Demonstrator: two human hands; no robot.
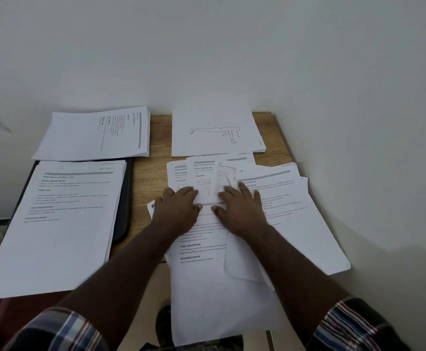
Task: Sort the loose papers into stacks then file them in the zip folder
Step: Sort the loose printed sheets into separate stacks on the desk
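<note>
Far left: sorted stack (62,219) atop dark zip folder (124,198), a second stack (92,134) behind. Centre-right: left hand (179,211) and right hand (242,211), fingers straight and slightly spread, flat on overlapping loose papers (290,211). Beyond: figure-drawing stack (214,133) on wooden table (151,173).

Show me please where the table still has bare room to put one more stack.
Bare wood runs between the far-left stack and the drawing stack, then down beside the zip folder. The right is crowded with loose papers under both hands.
</note>
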